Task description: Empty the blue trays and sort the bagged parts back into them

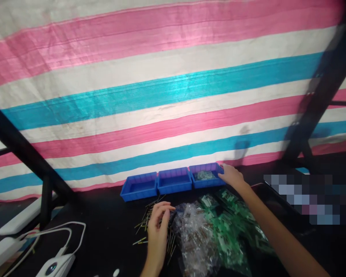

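Three blue plastic bins stand in a row at the back of the black table. The left bin (138, 196) and the middle bin (175, 187) show bare floors, while the right bin (209, 184) holds a small heap of pale pieces (204, 175). My right hand (232, 177) grips the right end wall of that right bin. Over a scatter of thin metal pins (144, 222), some with yellow ends, hovers my left hand (159, 221), its fingers loosely bent and thumb apart, nothing visible in them. Beside it lies a clear plastic bag (194, 234) of small brownish parts.
Green-tinted bags (229, 234) of pale parts lie under my right forearm. A white device (56, 265) with cables (82, 232) sits at the left. Behind the bins hangs a striped sheet (161, 92), with black frame legs on either side. A blurred-out screen (305, 200) is at the right.
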A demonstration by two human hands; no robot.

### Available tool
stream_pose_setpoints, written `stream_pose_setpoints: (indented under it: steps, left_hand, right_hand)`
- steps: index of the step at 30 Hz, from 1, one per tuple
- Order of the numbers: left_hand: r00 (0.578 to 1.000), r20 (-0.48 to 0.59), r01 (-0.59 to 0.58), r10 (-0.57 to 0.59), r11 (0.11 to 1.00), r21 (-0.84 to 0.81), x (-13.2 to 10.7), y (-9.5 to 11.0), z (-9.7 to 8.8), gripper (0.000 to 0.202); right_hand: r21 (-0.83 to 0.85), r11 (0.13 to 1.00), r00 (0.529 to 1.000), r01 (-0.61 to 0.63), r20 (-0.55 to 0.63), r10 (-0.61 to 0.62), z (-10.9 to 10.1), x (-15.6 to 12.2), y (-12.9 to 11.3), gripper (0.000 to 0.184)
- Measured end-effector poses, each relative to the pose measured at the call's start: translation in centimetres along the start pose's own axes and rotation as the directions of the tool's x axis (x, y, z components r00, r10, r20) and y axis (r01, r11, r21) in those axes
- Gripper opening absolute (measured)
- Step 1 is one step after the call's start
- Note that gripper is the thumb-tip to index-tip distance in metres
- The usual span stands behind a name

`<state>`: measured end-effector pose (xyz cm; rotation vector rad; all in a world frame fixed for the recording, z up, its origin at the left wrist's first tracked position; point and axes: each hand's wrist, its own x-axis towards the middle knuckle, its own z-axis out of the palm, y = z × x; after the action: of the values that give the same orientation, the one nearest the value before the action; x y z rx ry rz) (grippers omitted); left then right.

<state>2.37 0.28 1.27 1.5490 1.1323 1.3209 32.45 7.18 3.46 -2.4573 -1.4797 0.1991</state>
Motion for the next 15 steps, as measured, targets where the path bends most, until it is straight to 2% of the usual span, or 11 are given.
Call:
stream_pose_setpoints:
  steps: [4,8,9,12,15]
  left_hand:
    - [1.0,0.0,0.01,-0.01,1.0,-0.003,0.0,0.0,0.0,0.024]
    - [1.0,0.001,0.024,-0.024,1.0,0.006,0.0,-0.1,0.0,0.025]
    - [1.0,0.001,0.024,-0.024,1.0,0.01,0.0,-0.1,0.0,0.026]
    - [1.0,0.003,0.024,-0.024,0.999,0.024,0.1,-0.1,0.1,0.026]
    - [1.0,0.01,0.018,-0.019,0.999,0.04,0.1,-0.1,0.2,0.025]
  right_hand:
    - [-0.016,1.0,1.0,0.001,-0.031,-0.002,-0.9,-0.7,-0.6,0.045]
    - [-0.048,0.998,0.992,0.043,-0.119,-0.048,-3.3,-2.4,-1.7,0.036]
    - [-0.05,0.998,0.994,0.046,-0.092,-0.05,-4.0,-2.8,-1.9,0.032]
    - [-0.097,0.995,0.995,0.036,0.099,-0.026,-5.6,-3.6,-2.1,0.021]
    - [-0.151,0.988,0.972,0.031,0.235,0.005,-5.8,-3.9,-2.1,0.021]
